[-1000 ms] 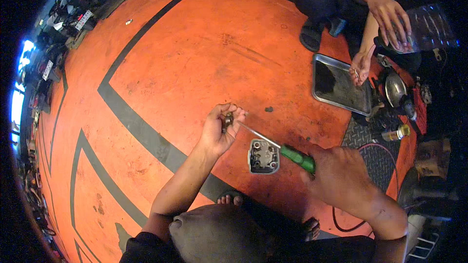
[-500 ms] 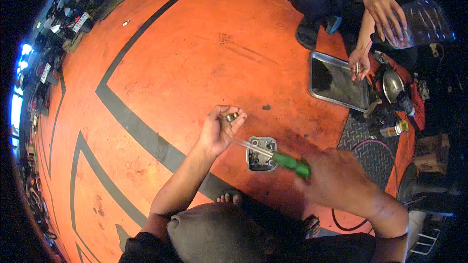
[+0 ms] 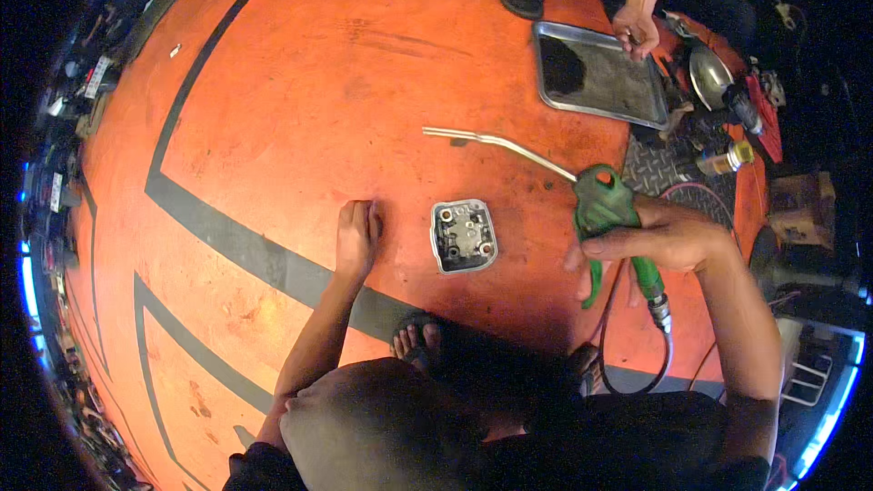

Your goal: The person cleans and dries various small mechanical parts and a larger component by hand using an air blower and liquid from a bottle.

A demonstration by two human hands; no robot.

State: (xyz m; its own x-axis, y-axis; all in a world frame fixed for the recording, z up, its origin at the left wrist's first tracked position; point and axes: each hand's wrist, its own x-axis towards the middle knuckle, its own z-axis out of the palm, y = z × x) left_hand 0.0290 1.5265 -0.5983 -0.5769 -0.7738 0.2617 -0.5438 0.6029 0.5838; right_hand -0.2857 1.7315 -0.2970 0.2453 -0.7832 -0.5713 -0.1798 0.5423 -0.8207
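My right hand (image 3: 673, 241) grips a green air blow gun (image 3: 607, 205), its long bent metal nozzle reaching out to the left over the floor. From the gun's base a coupling (image 3: 661, 311) leads into a dark hose. To the left, my left hand (image 3: 356, 241) has its fingers curled closed; whatever they hold is hidden. Between my two hands, a small metal engine cover (image 3: 465, 236) lies on the orange floor with its hollow side up, showing studs and holes inside.
A metal tray (image 3: 605, 82) with dark fluid lies at the upper right, another person's hand (image 3: 637, 32) over it. Beside it are a metal bowl (image 3: 711, 77), a spray can (image 3: 726, 160) and a ridged mat (image 3: 650, 164). My foot (image 3: 416, 341) is just below the cover.
The blow gun has risen and swung away from my left hand. My left hand has turned over and closed, hiding the small metal part seen in it before. My view has shifted.
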